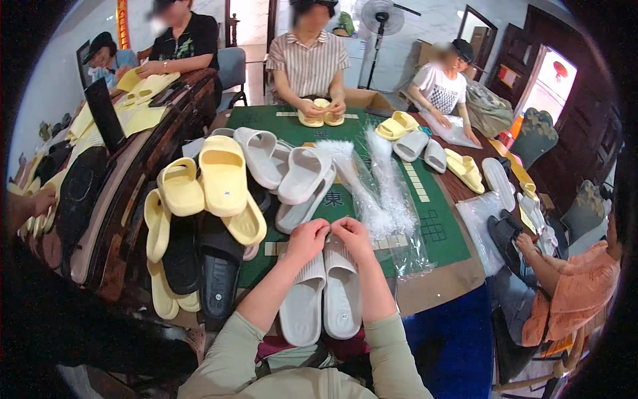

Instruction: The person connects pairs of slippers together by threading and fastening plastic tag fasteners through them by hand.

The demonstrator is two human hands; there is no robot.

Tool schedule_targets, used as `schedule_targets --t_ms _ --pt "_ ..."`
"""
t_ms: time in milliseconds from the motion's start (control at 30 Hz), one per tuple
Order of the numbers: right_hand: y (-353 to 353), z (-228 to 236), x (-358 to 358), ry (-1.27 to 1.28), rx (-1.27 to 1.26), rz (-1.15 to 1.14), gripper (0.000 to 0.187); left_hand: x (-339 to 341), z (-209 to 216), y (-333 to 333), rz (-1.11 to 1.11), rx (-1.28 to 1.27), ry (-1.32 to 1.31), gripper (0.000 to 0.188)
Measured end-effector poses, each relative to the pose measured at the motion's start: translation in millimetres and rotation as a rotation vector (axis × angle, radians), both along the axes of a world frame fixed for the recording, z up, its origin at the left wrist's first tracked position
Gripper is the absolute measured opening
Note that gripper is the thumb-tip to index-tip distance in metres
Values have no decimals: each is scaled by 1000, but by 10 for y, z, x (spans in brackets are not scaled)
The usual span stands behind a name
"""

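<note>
A pair of light grey slide slippers [302, 309] lies side by side at the table's near edge, heels toward me. Over their toe ends, my left hand [308, 238] and my right hand [353, 238] almost meet, fingertips pinched. Whatever they hold, if anything, is too small to make out. Just beyond my hands are more grey slides [306, 176] and bunches of thin clear plastic strips [379, 216]. To the left, yellow slides [224, 173] are piled over and beside black slides [220, 279].
A green mat [438, 229] covers the table. Across it, a person in a striped shirt [309, 63] handles yellow slides. Other people work at the left table and on the right. Yellow and grey slides [465, 169] and clear plastic bags [482, 229] line the right edge.
</note>
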State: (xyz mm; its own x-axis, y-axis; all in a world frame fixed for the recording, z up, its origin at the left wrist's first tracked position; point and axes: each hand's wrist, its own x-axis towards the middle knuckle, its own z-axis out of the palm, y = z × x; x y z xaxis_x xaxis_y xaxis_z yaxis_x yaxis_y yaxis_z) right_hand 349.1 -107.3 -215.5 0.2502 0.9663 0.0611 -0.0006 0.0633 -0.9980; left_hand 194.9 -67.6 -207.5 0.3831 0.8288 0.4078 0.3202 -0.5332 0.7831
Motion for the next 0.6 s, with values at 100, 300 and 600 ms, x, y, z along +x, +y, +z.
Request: schedule_targets --t_ms 100,300,600 --pt "-10 40 -43 73 33 -76 11 -63 13 3 79 -35 -46 15" --pt "11 -1 -28 63 -19 39 9 -49 7 -28 -24 -41 29 17" --pt "-35 157 -39 61 -69 -78 13 -46 -34 14 28 -22 -25 17"
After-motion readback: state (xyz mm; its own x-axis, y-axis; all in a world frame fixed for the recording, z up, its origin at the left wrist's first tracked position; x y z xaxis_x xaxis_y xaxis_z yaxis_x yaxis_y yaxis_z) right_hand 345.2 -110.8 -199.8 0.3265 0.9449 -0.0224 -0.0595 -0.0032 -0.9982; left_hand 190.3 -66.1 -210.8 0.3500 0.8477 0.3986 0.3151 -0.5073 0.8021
